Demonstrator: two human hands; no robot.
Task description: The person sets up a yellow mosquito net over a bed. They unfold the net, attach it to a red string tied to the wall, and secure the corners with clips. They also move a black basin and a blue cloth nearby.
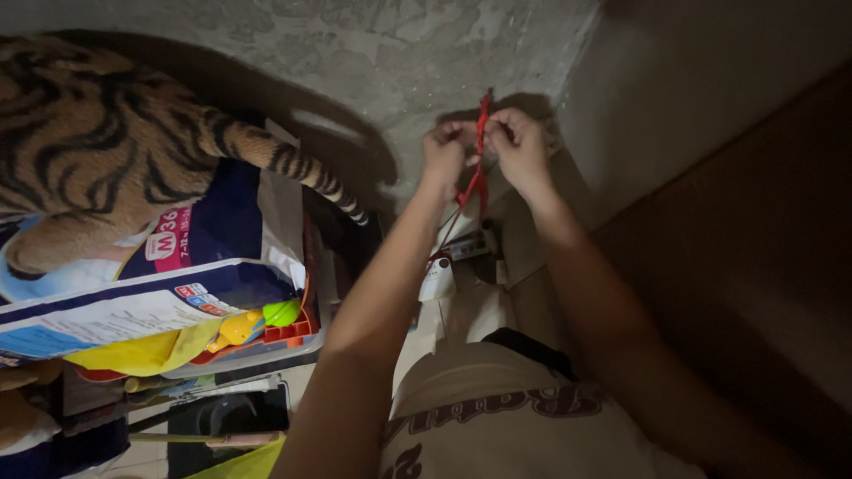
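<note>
Pinching a red cord (pixel 480 151) w/ both hands up at the far wall (pixel 373 53), just left of the corner. Left hand (pixel 446 153) and right hand (pixel 518 146) closed on it from either side, fingertips nearly meeting, cord running between them. Long axis approx vertical: top end pokes above the knuckles, lower part hangs down toward the body, a thin strand trailing near-left to a small white object (pixel 437 279). Both hands equally near. Left of the arms: a striped tiger plush (pixel 98 142) atop a blue-white diaper pack (pixel 177 275), yellow-green plastic toy (pixel 257 324) below.
</note>
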